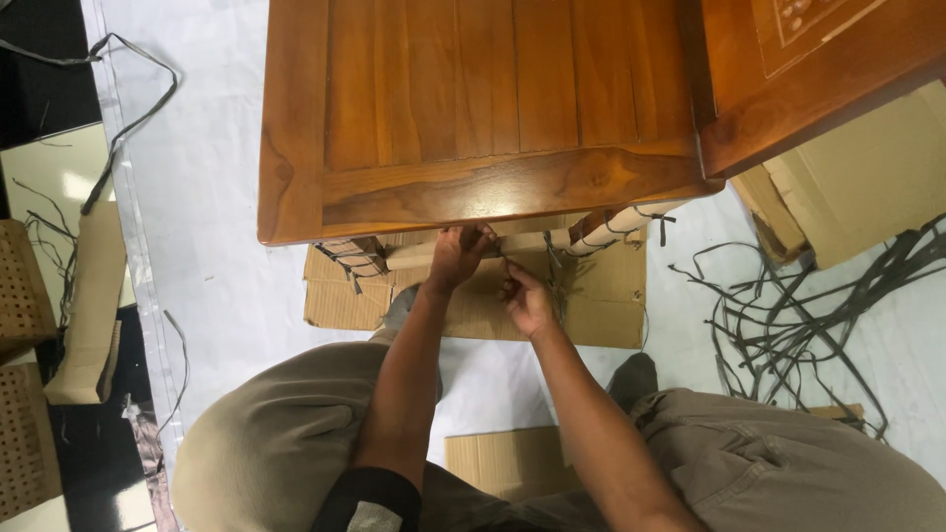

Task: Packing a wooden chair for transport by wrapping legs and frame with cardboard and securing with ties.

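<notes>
**Under the wooden table's edge, both hands work at a wrapped rail**

Below the front edge of the brown wooden table [473, 118], the person's left hand [458, 256] reaches up to a rail wrapped in cardboard [532, 241] that runs just beneath the tabletop. Its grip is closed over the wrapped rail, fingers curled around the top and partly hidden by the table's rim. The right hand [527, 300] sits just beside and slightly lower, fingers pinched together on a thin dark strap [507, 268] that crosses the wrapping; how firmly it holds cannot be told. The two hands are close, nearly touching.

More dark ties bind the cardboard-wrapped table leg [616, 225] to the right and the wrapped leg on the left [350, 258]. A flat sheet of cardboard [591, 305] lies on the floor under the table, behind the hands. The person's knees in khaki trousers [266, 443] frame the lower view, with another piece of cardboard [498, 458] between them.

Right of the table, a loose tangle of dark straps [788, 315] spreads over the white floor sheet [197, 197], near a cardboard box [867, 177]. A second wooden piece [818, 79] overlaps the table's right corner. At the far left stand woven cane panels [20, 286].
</notes>
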